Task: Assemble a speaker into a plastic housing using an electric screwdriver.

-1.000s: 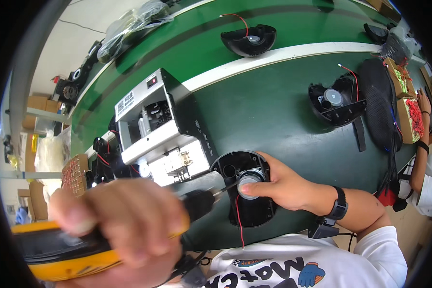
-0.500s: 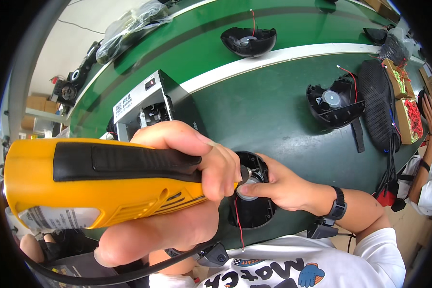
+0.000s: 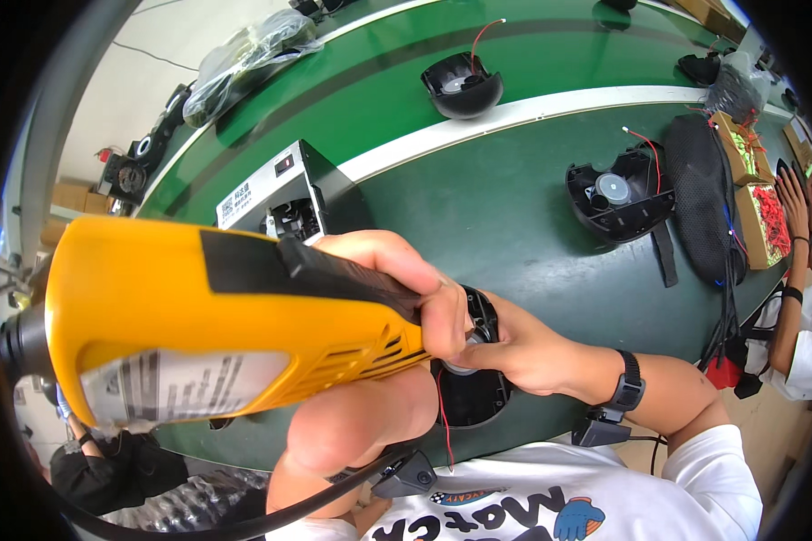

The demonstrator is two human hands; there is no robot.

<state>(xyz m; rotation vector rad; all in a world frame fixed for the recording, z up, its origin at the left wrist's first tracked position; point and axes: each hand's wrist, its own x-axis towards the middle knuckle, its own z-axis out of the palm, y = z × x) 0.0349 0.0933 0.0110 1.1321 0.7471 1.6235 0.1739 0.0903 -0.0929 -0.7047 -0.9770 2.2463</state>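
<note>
My left hand (image 3: 392, 261) is wrapped round a large yellow and black electric screwdriver (image 3: 162, 298), with a black cable end at its rear. Its front end points at a rounded black plastic shell (image 3: 478, 397) on the table's near side; my fingers hide most of the tip. My right hand (image 3: 537, 353) grips that shell from the right, its thumb pressed beside a round grey speaker (image 3: 463, 361) inside. From the shell a thin red wire (image 3: 445, 419) hangs toward me. A black strap with a small device sits at my right wrist.
Another black shell with speaker (image 3: 612, 191) lies to the right, by a black mesh bag (image 3: 702, 198) and cardboard boxes of small parts (image 3: 764, 230). A grey metal box machine (image 3: 280, 185) stands left. Beyond a white rail lies a further shell (image 3: 465, 90). Another person's hand (image 3: 792, 203) rests far right.
The screwdriver's rear has swung up and closer to view, my left hand turning with it. My right hand stays on the shell. The shell beyond the rail appears turned.
</note>
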